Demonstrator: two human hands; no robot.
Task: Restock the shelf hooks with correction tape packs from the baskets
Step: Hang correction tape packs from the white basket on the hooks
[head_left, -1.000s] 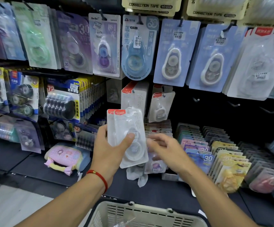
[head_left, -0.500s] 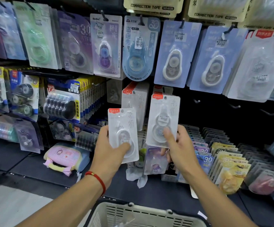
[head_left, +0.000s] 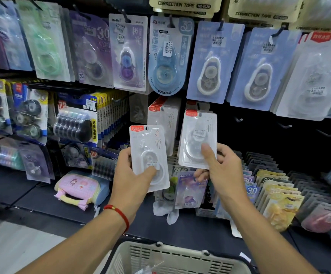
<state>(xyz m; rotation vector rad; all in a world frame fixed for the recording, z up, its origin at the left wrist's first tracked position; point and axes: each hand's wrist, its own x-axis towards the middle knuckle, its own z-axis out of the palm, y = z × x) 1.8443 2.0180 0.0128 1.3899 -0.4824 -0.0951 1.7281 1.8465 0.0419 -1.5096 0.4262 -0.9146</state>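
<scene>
My left hand (head_left: 130, 180) grips a white correction tape pack (head_left: 148, 153) with a red corner label, thumb across its lower front. My right hand (head_left: 220, 171) pinches a second white pack (head_left: 197, 135) by its lower edge and holds it up at a shelf hook, in front of a pack of the same kind hanging there. Left of it, several matching white packs (head_left: 160, 119) hang on the neighbouring hook. A cream basket (head_left: 172, 256) sits below my arms at the bottom edge; a clear wrapper shows inside.
Bare hooks (head_left: 285, 126) stick out of the dark panel to the right. Blue and purple tape packs (head_left: 214, 60) hang in the row above. Upright packs fill trays (head_left: 275, 194) on the lower right shelf. A pink pouch (head_left: 81, 186) lies on the shelf at left.
My right hand took one white pack from the left hand's stack and lifted it up and right to the hook. The left hand stayed near the same spot with its remaining pack.
</scene>
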